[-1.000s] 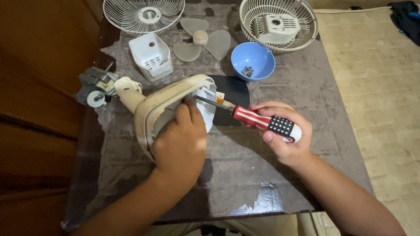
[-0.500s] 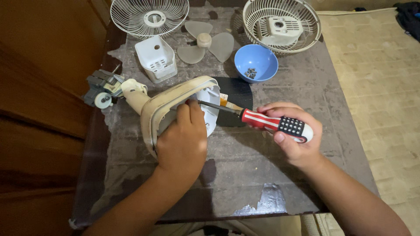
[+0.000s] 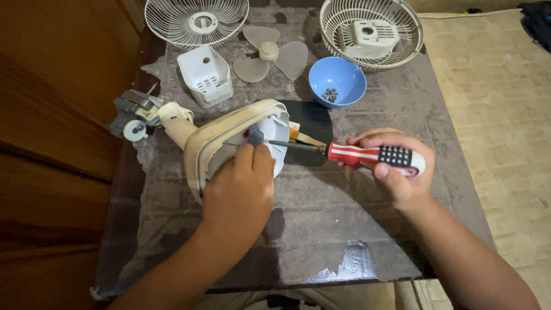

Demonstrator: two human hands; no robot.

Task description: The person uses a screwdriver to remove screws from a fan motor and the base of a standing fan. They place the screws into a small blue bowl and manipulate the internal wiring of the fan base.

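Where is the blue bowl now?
The blue bowl stands at the far middle of the table, between the fan blade and the round cage.

On a worn table [image 3: 321, 229], a fan base [image 3: 229, 138] lies on its side left of centre, the left hand [image 3: 238, 192] resting on it from the near side. To its right, the right hand [image 3: 396, 172] holds a screwdriver [image 3: 356, 154], the tip pointing left into the base. Behind them sit a bowl [image 3: 337, 80] with screws [image 3: 329, 95] in it, a fan blade [image 3: 270, 57] and a motor cover [image 3: 205, 74] further left. Two fan grilles [image 3: 195, 20] occupy the far edge.
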